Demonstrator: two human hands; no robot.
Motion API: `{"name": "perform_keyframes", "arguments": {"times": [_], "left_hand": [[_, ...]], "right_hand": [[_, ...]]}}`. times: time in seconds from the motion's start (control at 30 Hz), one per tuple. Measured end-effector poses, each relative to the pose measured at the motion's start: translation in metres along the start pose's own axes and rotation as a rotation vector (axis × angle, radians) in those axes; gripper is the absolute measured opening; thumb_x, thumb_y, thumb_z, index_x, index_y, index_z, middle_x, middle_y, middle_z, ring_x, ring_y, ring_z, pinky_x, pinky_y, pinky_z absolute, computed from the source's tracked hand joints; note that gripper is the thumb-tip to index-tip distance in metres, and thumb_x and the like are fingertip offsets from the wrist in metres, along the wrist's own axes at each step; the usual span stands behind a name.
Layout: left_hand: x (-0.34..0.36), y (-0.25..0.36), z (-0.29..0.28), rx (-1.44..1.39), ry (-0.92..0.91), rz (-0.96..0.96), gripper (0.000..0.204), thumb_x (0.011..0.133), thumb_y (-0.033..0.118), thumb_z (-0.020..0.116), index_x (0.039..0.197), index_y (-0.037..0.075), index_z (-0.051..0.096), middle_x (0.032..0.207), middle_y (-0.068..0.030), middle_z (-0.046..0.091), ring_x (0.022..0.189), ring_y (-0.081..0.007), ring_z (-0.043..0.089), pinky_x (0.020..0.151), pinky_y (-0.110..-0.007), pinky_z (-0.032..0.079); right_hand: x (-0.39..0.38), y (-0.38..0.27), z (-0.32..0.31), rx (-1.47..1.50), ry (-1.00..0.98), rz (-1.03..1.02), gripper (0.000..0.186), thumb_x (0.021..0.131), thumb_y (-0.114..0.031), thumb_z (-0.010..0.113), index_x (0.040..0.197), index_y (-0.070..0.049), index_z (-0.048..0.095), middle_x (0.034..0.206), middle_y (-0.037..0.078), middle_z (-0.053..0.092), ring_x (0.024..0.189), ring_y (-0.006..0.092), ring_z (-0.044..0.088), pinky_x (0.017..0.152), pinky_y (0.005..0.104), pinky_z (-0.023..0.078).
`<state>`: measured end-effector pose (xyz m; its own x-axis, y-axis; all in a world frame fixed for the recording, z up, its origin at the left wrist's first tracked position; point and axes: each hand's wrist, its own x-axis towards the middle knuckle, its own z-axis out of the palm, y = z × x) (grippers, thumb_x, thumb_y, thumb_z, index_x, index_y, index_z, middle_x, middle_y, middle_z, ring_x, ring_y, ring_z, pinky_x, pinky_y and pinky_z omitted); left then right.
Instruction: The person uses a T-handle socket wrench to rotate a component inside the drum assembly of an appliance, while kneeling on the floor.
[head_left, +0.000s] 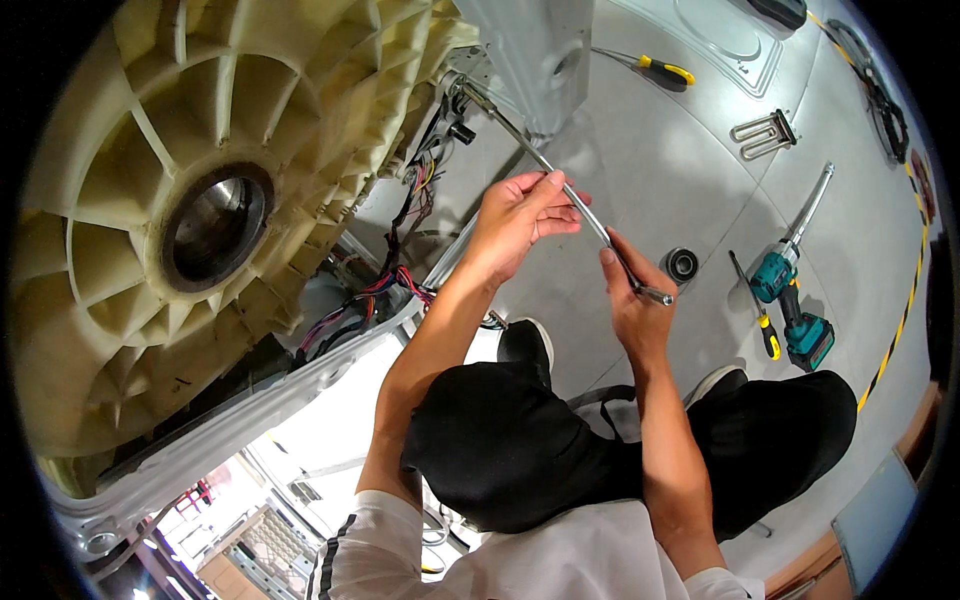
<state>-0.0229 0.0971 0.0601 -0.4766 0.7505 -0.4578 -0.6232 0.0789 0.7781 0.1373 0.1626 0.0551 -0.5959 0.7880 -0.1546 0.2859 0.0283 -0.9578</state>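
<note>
A long, thin metal rod tool (520, 139) slants from the far left toward me, its near end carrying a short crosswise piece. My right hand (640, 297) is closed around the near end. Farther up, my left hand (522, 220) has the rod between thumb and loosely curled fingers. The rod's far tip meets a bracket area beside a big yellowish ribbed plastic tub (110, 150), which lies to the left. A dark round bearing hub (218, 228) sits at the tub's centre. Exactly what the far tip touches is too small to tell.
Bundled coloured wires (400, 278) run beside the tub, inside a metal frame (270, 405). On the floor lie a black ring-shaped bearing (682, 265), a teal cordless power ratchet (790, 290), two yellow-black screwdrivers (769, 337) and a heating element (763, 135). Yellow-black tape (893, 335) edges the right.
</note>
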Motion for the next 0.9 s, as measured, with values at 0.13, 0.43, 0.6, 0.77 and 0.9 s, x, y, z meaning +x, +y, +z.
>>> {"name": "perform_keyframes", "arguments": {"times": [0.13, 0.43, 0.6, 0.77, 0.9], "left_hand": [[0.002, -0.002, 0.001, -0.004, 0.019, 0.027, 0.025, 0.092, 0.021, 0.049, 0.094, -0.003, 0.055, 0.09, -0.0163, 0.064, 0.072, -0.0135, 0.061, 0.066, -0.025, 0.055], [0.012, -0.004, -0.001, -0.135, -0.02, 0.06, 0.027, 0.091, 0.02, 0.05, 0.102, -0.004, 0.052, 0.095, -0.0153, 0.062, 0.076, -0.0146, 0.06, 0.07, -0.027, 0.053], [0.019, -0.004, 0.002, -0.158, 0.014, 0.092, 0.023, 0.091, 0.015, 0.05, 0.103, -0.004, 0.053, 0.097, -0.0185, 0.062, 0.076, -0.0144, 0.062, 0.07, -0.026, 0.055], [0.021, -0.005, 0.001, -0.13, 0.046, 0.084, 0.022, 0.089, 0.02, 0.054, 0.095, -0.002, 0.056, 0.089, -0.0134, 0.063, 0.074, -0.012, 0.06, 0.069, -0.024, 0.053], [0.024, -0.008, -0.001, -0.117, 0.061, 0.056, 0.025, 0.088, 0.024, 0.058, 0.093, 0.001, 0.056, 0.085, -0.008, 0.063, 0.071, -0.0106, 0.057, 0.067, -0.024, 0.05]], "right_hand": [[0.006, 0.004, -0.001, 0.033, -0.005, -0.036, 0.023, 0.082, -0.008, 0.063, 0.105, -0.003, 0.064, 0.079, 0.006, 0.065, 0.066, 0.0074, 0.053, 0.06, 0.021, 0.043], [0.03, -0.004, -0.017, 0.51, -0.174, 0.461, 0.029, 0.083, -0.019, 0.063, 0.102, 0.003, 0.061, 0.06, -0.002, 0.051, 0.051, 0.005, 0.044, 0.047, 0.0208, 0.035], [0.04, -0.011, -0.03, 0.916, -0.196, 0.672, 0.033, 0.086, -0.018, 0.058, 0.112, 0.0, 0.05, 0.086, 0.006, 0.055, 0.066, 0.0121, 0.053, 0.057, 0.024, 0.042], [0.021, 0.02, -0.05, 0.252, 0.345, 0.04, 0.056, 0.079, -0.011, 0.062, 0.129, -0.005, 0.038, 0.124, 0.013, 0.043, 0.1, 0.0238, 0.054, 0.084, 0.0336, 0.045], [0.012, 0.002, -0.046, -0.437, 0.075, -0.404, 0.065, 0.07, -0.002, 0.066, 0.129, -0.009, 0.042, 0.133, 0.014, 0.039, 0.12, 0.0337, 0.042, 0.095, 0.0379, 0.037]]}}
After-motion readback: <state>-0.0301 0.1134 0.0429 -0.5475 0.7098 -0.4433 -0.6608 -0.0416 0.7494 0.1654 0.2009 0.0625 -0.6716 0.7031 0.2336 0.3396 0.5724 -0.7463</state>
